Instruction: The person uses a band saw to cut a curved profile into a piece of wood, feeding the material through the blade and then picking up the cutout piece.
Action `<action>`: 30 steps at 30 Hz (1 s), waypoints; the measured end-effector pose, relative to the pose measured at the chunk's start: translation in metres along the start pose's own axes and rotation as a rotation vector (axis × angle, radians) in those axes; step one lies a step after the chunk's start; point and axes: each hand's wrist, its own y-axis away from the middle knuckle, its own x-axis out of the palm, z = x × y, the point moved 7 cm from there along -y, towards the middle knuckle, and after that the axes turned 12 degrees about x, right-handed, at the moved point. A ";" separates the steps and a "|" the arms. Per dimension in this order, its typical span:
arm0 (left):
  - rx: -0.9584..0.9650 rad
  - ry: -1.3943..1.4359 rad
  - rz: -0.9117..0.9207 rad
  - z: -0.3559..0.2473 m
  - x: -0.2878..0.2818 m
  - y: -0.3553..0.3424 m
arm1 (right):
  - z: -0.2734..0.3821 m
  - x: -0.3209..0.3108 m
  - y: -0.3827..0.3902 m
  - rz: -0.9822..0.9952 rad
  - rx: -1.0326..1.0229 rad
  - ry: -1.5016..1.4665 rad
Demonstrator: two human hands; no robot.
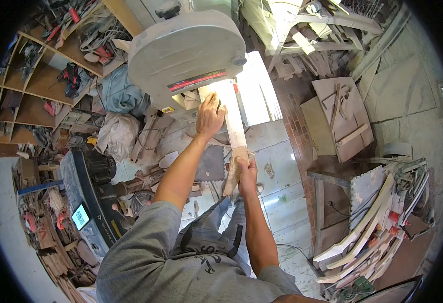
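A long wooden board (pixel 237 135) runs from under the grey band saw's wheel housing (pixel 186 48) back toward my body, its near end curved and darker. My right hand (pixel 246 175) is wrapped around that near end, thumb on top. Farther forward, my left hand (pixel 212 117) lies at the board's left side, close below the housing. Its fingers are stretched forward and its thumb points toward the board. Bright light washes out the far part of the board, and the blade cannot be made out.
A dark machine with a motor (pixel 100 167) stands at my left, below wooden shelves (pixel 42 111) of tools. Curved wooden pieces (pixel 358 230) are stacked at the right near a bench. Flat panels (pixel 342 118) lean farther back. A tiled floor (pixel 284 194) shows around my legs.
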 end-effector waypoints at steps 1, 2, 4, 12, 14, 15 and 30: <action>-0.001 0.003 -0.002 -0.001 0.000 0.000 | 0.000 0.000 0.000 -0.001 0.000 -0.001; -0.001 0.007 -0.004 -0.002 0.000 -0.001 | -0.001 -0.001 0.000 -0.001 -0.001 -0.003; -0.008 0.015 -0.005 -0.003 -0.001 -0.001 | 0.000 -0.001 0.000 0.000 0.001 -0.004; -0.015 0.020 0.000 -0.001 0.001 0.000 | -0.002 0.001 -0.001 0.015 0.005 -0.006; -0.017 0.013 -0.001 0.001 0.001 0.000 | -0.002 0.002 -0.001 0.016 0.000 -0.005; -0.017 0.010 -0.001 0.001 0.002 0.000 | -0.002 0.002 -0.001 0.016 -0.002 -0.005; -0.003 0.003 -0.006 -0.002 0.002 0.000 | -0.002 0.000 -0.005 0.006 -0.016 -0.016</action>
